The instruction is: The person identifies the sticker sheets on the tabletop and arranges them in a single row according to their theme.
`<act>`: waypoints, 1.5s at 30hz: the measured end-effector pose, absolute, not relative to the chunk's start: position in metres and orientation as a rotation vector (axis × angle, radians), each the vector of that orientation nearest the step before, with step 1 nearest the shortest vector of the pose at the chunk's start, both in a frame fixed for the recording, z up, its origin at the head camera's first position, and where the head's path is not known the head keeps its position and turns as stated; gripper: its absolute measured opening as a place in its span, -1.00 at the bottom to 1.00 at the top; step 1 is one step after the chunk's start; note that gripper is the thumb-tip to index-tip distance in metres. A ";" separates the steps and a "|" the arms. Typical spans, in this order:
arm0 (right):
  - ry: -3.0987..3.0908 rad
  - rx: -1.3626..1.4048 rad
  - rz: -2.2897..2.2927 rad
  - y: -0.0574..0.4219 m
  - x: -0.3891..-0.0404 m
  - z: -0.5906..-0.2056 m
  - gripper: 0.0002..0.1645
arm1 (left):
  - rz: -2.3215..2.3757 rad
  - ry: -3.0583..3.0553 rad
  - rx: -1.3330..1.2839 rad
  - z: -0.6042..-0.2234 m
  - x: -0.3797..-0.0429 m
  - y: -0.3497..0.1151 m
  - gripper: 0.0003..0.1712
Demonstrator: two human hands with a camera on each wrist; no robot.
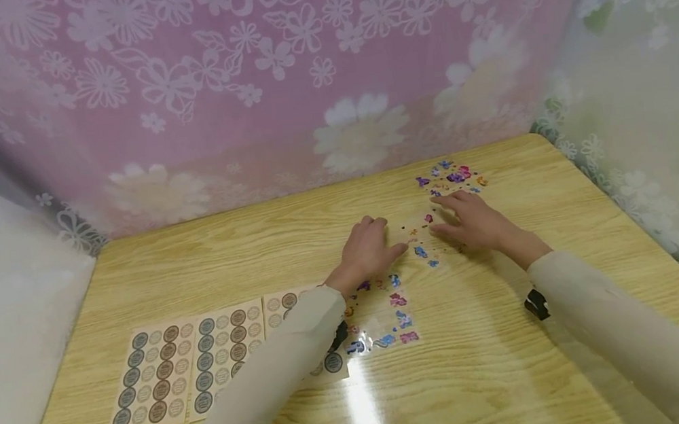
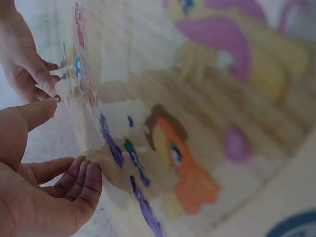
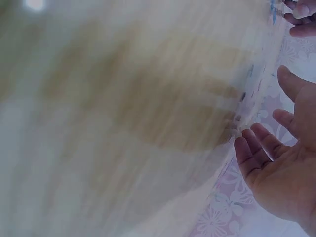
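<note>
Three clear sticker sheets with colourful cartoon figures lie on the table. My left hand [image 1: 370, 248] is over the gap between the near sheet [image 1: 398, 300] and the middle sheet [image 1: 420, 252], its thumb by the middle sheet's left edge. On the other side, my right hand [image 1: 474, 223] hovers at or touches that sheet's right edge, fingers loosely bent; contact cannot be told. Neither hand visibly grips anything. Beyond the right fingertips lies the far sheet [image 1: 455, 177]. An orange pony sticker [image 2: 185, 173] shows close up in the left wrist view.
Beige sheets of round labels lie to the left: one sheet [image 1: 144, 375], another beside it [image 1: 223, 353], and a third [image 1: 274, 317] partly hidden by my left sleeve. The wood-grain table [image 1: 227, 257] meets a pink flowered curtain [image 1: 234, 133] at its back edge.
</note>
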State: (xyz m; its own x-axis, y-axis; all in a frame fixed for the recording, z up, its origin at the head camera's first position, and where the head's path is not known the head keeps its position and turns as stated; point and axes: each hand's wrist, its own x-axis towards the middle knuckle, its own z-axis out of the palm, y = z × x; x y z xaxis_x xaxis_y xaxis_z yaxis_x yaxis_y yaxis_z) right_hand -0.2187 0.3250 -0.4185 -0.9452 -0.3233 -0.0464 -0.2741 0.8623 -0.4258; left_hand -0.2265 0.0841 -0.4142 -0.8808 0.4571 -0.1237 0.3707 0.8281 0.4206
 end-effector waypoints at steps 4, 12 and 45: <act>2.905 -0.468 -0.611 0.322 -0.226 -0.417 -0.23 | 0.548 2.808 0.576 -0.415 -0.228 0.089 -0.21; 2.849 -0.440 -0.550 0.319 -0.240 -0.416 -0.19 | 0.368 2.853 0.496 -0.416 -0.225 0.098 -0.10; 2.833 -0.295 -0.506 0.319 -0.220 -0.418 -0.20 | 0.385 2.935 0.472 -0.422 -0.245 0.089 -0.25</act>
